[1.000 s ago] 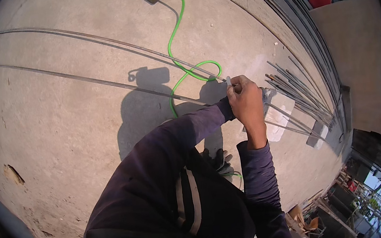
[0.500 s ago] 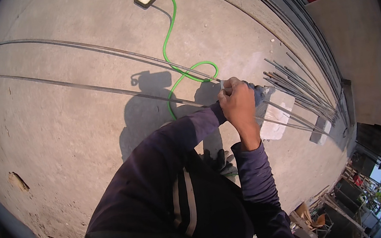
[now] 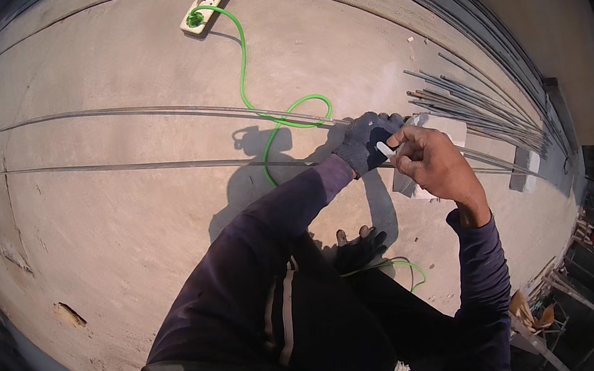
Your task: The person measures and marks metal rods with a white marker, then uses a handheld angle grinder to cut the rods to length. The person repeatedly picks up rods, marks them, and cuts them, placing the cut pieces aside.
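Note:
My left hand (image 3: pixel 367 145), in a dark grey work glove, is closed over thin steel rods (image 3: pixel 190 111) that run from the far left across to the right. Its fingertips are partly hidden against the rods. Bare, my right hand (image 3: pixel 438 163) is just right of the glove, thumb and fingers pinching a small white stick (image 3: pixel 384 149) that looks like chalk. The stick's tip points toward the glove. Under and behind my hands, a pale block (image 3: pixel 442 123) sits beneath the rods. Another rod (image 3: pixel 159 163) passes nearer to me, below the left wrist.
A green cable (image 3: pixel 245 72) runs from a white power strip (image 3: pixel 209 2) and loops under the rods. Several short rods (image 3: pixel 474 106) fan out at the right, near a second pale block (image 3: pixel 525 169). A dark glove (image 3: pixel 358 249) lies on the concrete floor (image 3: pixel 115 232) by my legs.
My right hand has moved rightward with the white stick, from in front of the left glove to its right side, uncovering the glove. The whole view has shifted and turned slightly.

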{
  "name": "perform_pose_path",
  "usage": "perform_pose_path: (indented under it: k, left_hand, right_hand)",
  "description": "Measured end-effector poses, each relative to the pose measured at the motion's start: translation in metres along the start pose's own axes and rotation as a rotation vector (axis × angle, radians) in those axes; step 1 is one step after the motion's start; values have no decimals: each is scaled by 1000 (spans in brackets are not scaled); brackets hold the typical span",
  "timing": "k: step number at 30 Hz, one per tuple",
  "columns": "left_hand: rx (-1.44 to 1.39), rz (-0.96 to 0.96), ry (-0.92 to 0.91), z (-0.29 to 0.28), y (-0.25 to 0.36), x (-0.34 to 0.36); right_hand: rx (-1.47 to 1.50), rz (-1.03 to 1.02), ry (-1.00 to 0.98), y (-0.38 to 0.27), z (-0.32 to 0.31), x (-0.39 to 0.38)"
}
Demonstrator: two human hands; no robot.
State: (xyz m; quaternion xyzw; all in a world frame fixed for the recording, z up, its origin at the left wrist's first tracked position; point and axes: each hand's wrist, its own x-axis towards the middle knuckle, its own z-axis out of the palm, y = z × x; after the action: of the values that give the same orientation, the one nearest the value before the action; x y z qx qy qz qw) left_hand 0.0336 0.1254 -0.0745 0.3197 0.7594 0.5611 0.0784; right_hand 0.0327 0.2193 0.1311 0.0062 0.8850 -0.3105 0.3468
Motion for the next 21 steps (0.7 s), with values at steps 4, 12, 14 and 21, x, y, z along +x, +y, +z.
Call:
perform_pose_path:
  k: [4,12,14,21]
  left_hand:
    - [721,-6,-124,-25,37,13]
    - [905,108,-5,-17,55,14]
    - [875,-10,-111,-18,82,14]
    - [443,-157,-215,34,103,-74]
  right_hand:
    - [24,10,-236,62,-32,-54]
    - [362,73,-3,191,103,-66]
    - [656,126,-173,192,100,-69]
    - [1321,26,95,259,69,-89]
